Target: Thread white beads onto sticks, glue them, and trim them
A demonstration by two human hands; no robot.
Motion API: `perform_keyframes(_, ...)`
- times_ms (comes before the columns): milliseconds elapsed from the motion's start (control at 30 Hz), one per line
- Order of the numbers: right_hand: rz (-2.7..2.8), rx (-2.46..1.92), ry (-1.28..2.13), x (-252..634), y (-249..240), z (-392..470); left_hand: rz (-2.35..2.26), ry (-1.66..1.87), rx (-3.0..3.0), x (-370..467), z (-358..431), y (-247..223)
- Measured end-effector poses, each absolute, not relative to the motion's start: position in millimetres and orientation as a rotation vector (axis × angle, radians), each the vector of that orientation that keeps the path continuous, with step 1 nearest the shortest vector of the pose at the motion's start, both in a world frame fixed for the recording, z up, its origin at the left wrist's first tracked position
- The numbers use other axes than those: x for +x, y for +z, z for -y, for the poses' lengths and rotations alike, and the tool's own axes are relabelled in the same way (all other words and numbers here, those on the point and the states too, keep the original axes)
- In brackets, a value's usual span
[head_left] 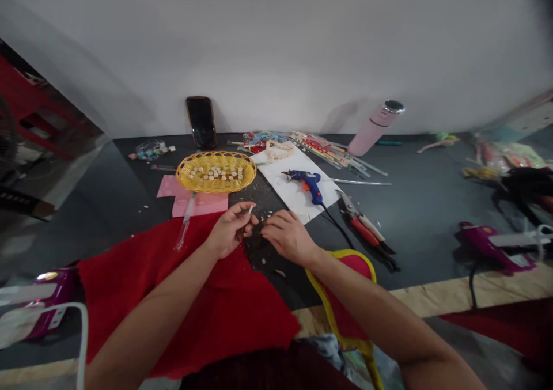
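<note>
Between the thumb and fingers of my left hand (230,230) is a thin, short white stick-like piece (250,209). My right hand (290,237) is just to its right, low over the dark tabletop, with its fingers bent together; whatever they pinch, if anything, is hidden. Small pale crumbs lie around and between both hands. Beyond my left hand is a yellow woven basket (184,186) with several small white pieces (216,174) in it. A red cloth (194,298) lies under my left wrist and forearm.
A blue glue gun (309,184) lies on a white sheet (276,177), with red-handled cutters (365,228) to its right. Behind are thin sticks (322,148), a pink bottle (375,129) and a phone (201,122) against the wall. Purple devices stand left (56,303) and right (496,249).
</note>
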State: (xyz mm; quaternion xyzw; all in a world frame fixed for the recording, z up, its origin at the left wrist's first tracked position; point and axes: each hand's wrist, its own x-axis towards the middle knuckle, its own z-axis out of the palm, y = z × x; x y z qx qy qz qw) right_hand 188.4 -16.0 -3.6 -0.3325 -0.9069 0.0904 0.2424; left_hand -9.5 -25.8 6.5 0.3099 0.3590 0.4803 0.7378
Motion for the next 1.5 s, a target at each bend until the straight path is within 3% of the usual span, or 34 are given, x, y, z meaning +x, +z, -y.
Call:
perform_keyframes(233,1.952,-1.001,0.471,198,15,13,-0.761,0.942,0.601,0,36,10)
perform_keyframes(533,1.997,-0.844,0.662,190,15,22,-0.772,0.836,0.624,15,48,15)
perform_keyframes(833,2.03,-0.822,0.669,190,16,24,-0.834,0.853,0.699,16,49,10)
perform_keyframes(1233,2.054,-0.798,0.663,194,15,23,-1.119,0.903,1.221,14,55,14)
perform_keyframes(1500,2.11,-0.747,0.522,195,15,23,-1.127,0.935,1.346,14,56,16)
